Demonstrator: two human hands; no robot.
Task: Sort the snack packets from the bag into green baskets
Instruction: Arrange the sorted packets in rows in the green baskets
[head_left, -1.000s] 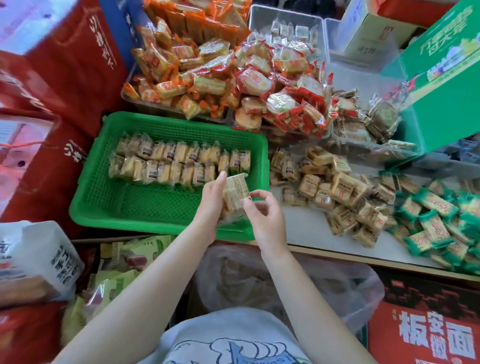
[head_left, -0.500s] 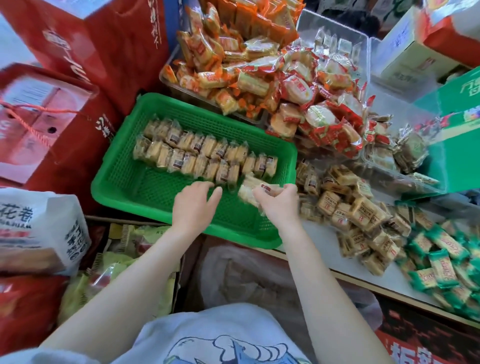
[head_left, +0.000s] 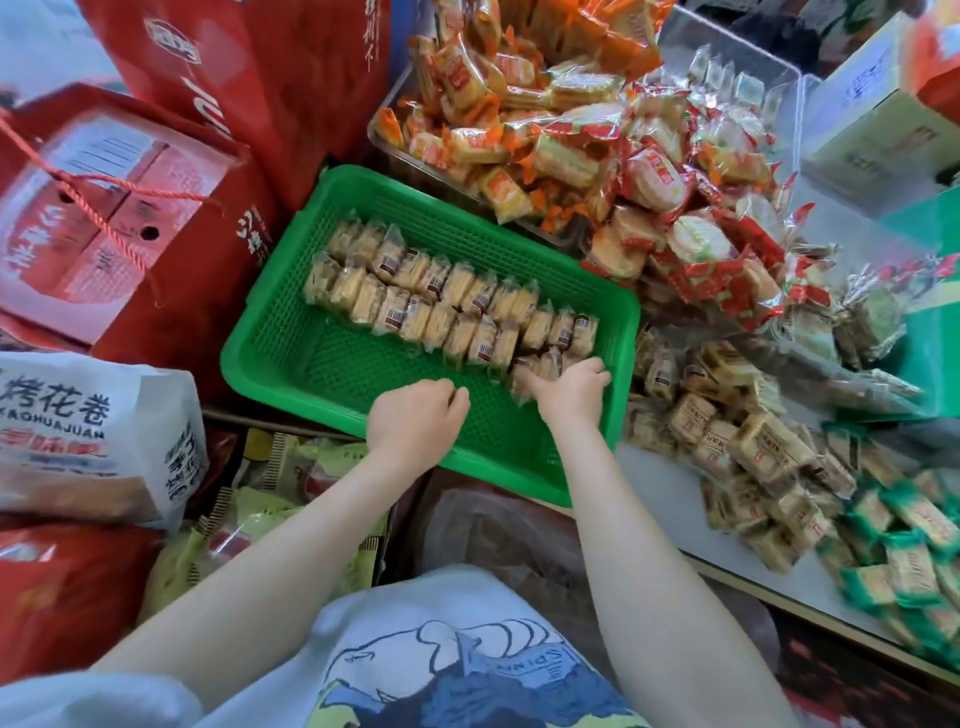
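A green basket (head_left: 291, 358) sits in front of me with two rows of clear-wrapped yellow biscuit packets (head_left: 447, 301) along its far side. My right hand (head_left: 569, 392) is inside the basket's right end, gripping a yellow biscuit packet (head_left: 535, 371) at the end of the near row. Over the basket's front part my left hand (head_left: 415, 421) hovers with its fingers curled and nothing in it. A clear plastic bag (head_left: 498, 535) lies below the basket, near my body.
Loose brown-labelled packets (head_left: 727, 441) and green-wrapped packets (head_left: 904, 540) lie on the white counter at right. Orange and red snack piles (head_left: 597, 150) fill clear trays behind the basket. Red gift boxes (head_left: 119, 218) and a white snack bag (head_left: 88, 436) crowd the left.
My right hand has carried the packet down into the basket's right end, beside the near row. My left hand has let go of it and curled over the basket's front. The view has tilted.
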